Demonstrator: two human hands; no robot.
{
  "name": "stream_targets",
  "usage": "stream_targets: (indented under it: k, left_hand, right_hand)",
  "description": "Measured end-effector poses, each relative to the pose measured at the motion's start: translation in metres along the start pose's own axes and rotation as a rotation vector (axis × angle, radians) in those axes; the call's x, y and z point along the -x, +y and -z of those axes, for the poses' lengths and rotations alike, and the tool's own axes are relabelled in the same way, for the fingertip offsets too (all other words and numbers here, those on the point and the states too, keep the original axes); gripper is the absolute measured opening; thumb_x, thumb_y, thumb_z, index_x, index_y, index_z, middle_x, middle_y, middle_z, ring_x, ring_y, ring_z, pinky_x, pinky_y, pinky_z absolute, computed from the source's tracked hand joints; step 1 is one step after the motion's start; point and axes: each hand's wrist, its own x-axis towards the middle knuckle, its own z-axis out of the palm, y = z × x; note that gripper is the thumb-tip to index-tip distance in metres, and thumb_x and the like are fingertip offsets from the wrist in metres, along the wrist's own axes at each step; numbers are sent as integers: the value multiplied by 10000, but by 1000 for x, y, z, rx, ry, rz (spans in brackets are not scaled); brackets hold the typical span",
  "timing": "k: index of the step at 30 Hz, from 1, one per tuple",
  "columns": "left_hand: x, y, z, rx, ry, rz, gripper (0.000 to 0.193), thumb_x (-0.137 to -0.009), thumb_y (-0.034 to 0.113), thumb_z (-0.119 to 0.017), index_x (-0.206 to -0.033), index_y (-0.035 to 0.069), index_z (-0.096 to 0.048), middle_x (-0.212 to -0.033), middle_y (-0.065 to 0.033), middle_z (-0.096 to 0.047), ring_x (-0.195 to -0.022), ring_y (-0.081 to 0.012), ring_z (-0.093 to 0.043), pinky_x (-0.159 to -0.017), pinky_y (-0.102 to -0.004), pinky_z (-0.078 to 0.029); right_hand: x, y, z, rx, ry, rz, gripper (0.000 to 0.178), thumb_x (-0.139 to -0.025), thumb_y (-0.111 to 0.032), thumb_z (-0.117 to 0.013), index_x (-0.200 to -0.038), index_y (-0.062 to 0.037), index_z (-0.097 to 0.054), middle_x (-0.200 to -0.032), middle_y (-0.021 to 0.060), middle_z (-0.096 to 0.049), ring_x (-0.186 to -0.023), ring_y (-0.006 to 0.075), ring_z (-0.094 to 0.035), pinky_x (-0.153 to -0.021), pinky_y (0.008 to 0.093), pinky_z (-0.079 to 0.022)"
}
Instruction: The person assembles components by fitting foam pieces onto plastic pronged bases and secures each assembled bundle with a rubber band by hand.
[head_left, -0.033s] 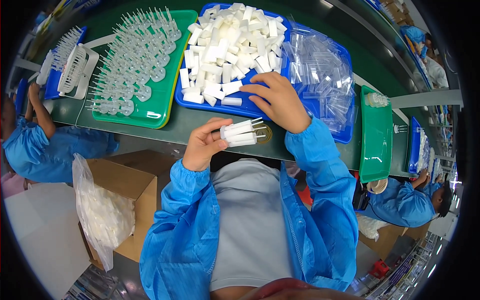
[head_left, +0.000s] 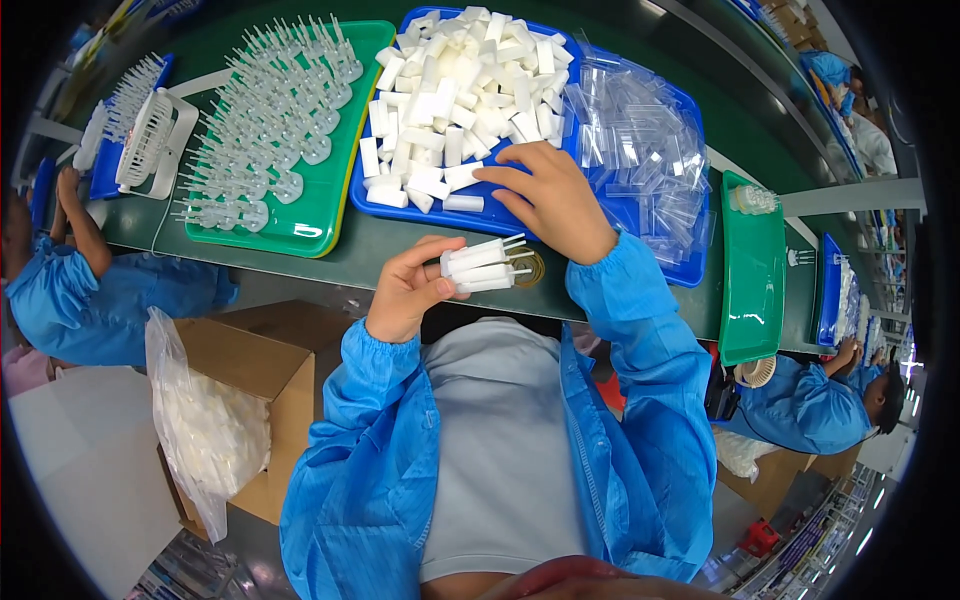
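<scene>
The work in hand looks partway through a single piece. Taking the white-block tray (head_left: pixel 475 219) as landmark, the pronged piece (head_left: pixel 478 268) is just off its near edge, on the person's side, raised above the surface (head_left: pixel 365 235). The left hand (head_left: pixel 408 285) holds it by its base, thumb and fingers pinching it, with the prong tips pointing right. At least 3 white sleeves appear to be seated on the prongs, with thin tips sticking out past them; whether any prong is bare cannot be told from this angle.

The right hand (head_left: pixel 560 200) reaches over the near right part of the white-block tray, its fingers spread apart, 1 fingertip at or just beside a white block (head_left: pixel 462 177). It does not seem to have a grip on it.

Much seems left. A large heap of white blocks (head_left: pixel 450 90) fills most of that tray. To its left, a green tray (head_left: pixel 312 215) carries rows of bare-pronged pieces (head_left: pixel 270 125), apparently without sleeves. Immediately to its right, clear plastic parts (head_left: pixel 640 130) lie loose and look unused. Further right, a 2nd green tray (head_left: pixel 750 290) bears only a small cluster of pale pieces (head_left: pixel 755 200), too small to judge as finished or not.
</scene>
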Motion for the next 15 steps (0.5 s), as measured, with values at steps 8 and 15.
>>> stream_targets:
  k: [8, 15]
  left_hand:
    - [-1, 6, -7, -7, 41, 43, 475, -833, -34, -627, -1286, -4, -485, -1233, -103, -517, -1054, -229, -601, -806, -313, -558]
    - [-5, -2, 1, 147, 25, 20, 401, -903, 70, -585, -1288, 26, -485, -1234, -109, -531, -1087, -224, -580, -832, -333, -558]
  right_hand:
    - [-22, 13, -26, 130, 16, 159, 265, -719, -65, -688, -981, -42, -654, -923, 85, -621, -865, 266, -591, -724, 366, -491]
    - [-12, 10, -15, 91, 74, 130, 251, -722, -16, -674, -970, -46, -647, -914, 102, -604, -850, 286, -593, -713, 376, -500]
